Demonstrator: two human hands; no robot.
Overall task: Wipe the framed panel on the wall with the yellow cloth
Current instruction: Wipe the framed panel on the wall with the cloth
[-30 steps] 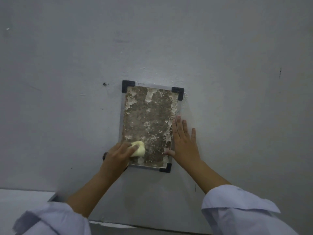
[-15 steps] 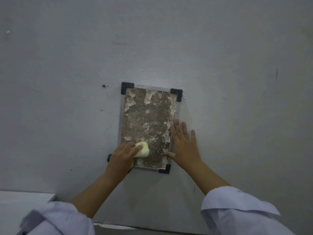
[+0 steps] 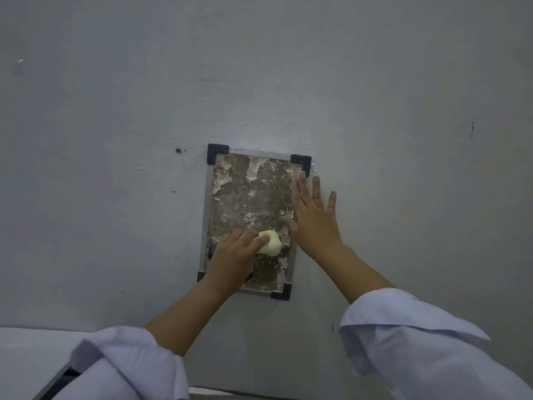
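Panel (image 3: pixel 253 197) on wall (image 3: pixel 115 111); cloth (image 3: pixel 269 246) on panel's lower part.

We face a pale grey wall (image 3: pixel 375 82), matte and scuffed — it carries everything here. Fixed flat against it is the framed panel (image 3: pixel 251 197), a tall rectangle with a thin metal edge and black corner pieces, its face mottled brown with flaky white patches. Left of the panel's top corner we see a small dark screw hole (image 3: pixel 178 150); a short dark mark (image 3: pixel 472 129) sits well off to the right — and a white ledge (image 3: pixel 34 350) meets the wall at lower left.
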